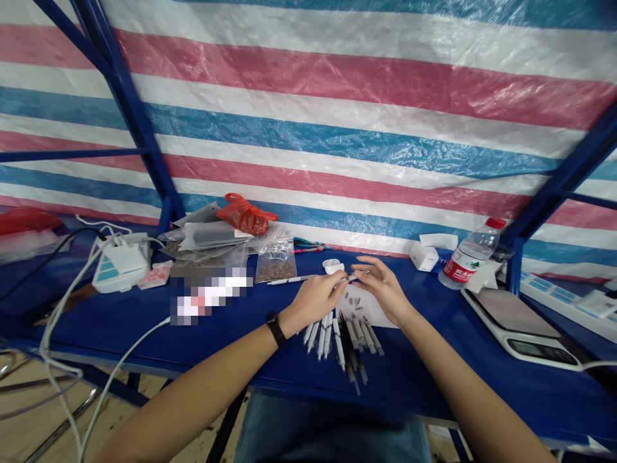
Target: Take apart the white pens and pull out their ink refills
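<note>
My left hand [315, 297] and my right hand [380, 286] meet over the blue table [144, 321], pinching between them a thin white pen-like stick [348, 278]. The left fingers are curled round one end; the right fingertips pinch the other end. Beneath the hands lies a fanned row of several white and black pen parts [342, 334] partly on a white paper sheet [366, 307]. A small white cup [333, 265] sits just beyond the hands. A black watch is on my left wrist.
A clear bag of small dark parts [276, 263], a red plastic bag [245, 215] and flat packets sit at back left. White power strip and cables [120, 260] lie left. Water bottle [470, 257] and digital scale [520, 325] stand right. Striped tarp behind.
</note>
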The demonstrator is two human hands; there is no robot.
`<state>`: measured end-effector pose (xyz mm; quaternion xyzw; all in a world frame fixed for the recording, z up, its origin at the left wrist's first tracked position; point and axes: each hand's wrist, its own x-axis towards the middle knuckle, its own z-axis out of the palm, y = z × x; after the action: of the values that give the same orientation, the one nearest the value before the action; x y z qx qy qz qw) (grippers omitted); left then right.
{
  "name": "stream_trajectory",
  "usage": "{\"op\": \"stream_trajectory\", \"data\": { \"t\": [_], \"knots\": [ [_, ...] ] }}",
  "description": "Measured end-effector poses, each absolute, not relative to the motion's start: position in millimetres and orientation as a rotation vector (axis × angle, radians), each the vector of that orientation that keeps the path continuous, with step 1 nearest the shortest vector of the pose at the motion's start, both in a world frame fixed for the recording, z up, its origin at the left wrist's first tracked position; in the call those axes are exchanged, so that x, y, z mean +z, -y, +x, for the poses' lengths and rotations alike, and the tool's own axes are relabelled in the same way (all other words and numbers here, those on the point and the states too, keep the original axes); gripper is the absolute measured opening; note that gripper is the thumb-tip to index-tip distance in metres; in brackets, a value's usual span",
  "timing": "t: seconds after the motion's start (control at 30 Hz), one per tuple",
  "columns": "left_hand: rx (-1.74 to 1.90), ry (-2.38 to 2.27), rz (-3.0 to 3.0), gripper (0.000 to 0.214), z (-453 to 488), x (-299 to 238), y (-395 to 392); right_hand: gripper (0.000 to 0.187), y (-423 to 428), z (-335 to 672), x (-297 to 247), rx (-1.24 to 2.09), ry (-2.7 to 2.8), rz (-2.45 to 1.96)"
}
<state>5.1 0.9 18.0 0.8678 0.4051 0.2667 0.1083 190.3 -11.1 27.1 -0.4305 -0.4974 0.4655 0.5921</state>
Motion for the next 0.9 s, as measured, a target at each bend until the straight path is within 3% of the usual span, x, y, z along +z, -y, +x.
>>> {"op": "stream_trajectory", "data": {
  "t": [0.27, 0.47, 0.63, 0.9],
  "knots": [
    [0.769, -1.177, 2.564, 0.03, 5.0, 17.8, -1.3, 0.059, 9.9, 193.8, 26.7, 1.129, 1.132, -0.957],
    [0.78, -1.173, 2.558, 0.031, 4.7, 17.0, -2.6, 0.055, 9.9, 195.1, 29.0, 1.111, 1.154, -0.966],
    [0.779, -1.156, 2.563, 0.032, 3.1, 15.2, -4.4, 0.041, 7.9, 193.9, 23.9, 1.054, 1.18, -1.032],
    [0.757, -1.172, 2.54, 0.033, 3.5, 18.3, -3.9, 0.051, 7.3, 197.5, 26.7, 1.063, 1.155, -0.988]
  ]
}}
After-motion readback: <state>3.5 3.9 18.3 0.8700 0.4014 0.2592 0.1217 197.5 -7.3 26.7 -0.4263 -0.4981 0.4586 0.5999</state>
